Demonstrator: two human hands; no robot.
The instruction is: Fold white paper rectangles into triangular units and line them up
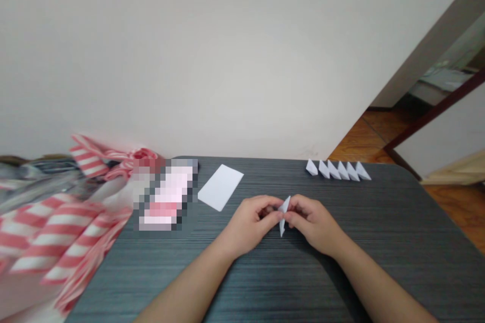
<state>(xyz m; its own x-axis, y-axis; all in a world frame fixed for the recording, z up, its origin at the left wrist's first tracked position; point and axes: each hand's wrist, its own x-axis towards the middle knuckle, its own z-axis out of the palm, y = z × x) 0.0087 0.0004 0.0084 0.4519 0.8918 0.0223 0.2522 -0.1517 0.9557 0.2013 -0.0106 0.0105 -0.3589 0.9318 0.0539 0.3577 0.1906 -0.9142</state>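
Observation:
Between my two hands, above the middle of the dark table (242,277), is a small folded white paper piece (285,206) with pointed ends. My left hand (257,222) pinches it from the left with thumb and fingers. From the other side my right hand (308,219) pinches the same piece, its fingertips close to those of the left. The fingers cover the middle of the folds. A flat white sheet of paper (221,187) lies beyond my left hand. Toward the back right, several folded white paper pieces (343,170) stand in a row.
A pixelated phone-like rectangle (168,194) lies at the table's left. Red-and-white striped cloth (56,237) is heaped along the left edge. A pale wall (242,60) rises right behind the table; wooden floor (450,202) shows to the right.

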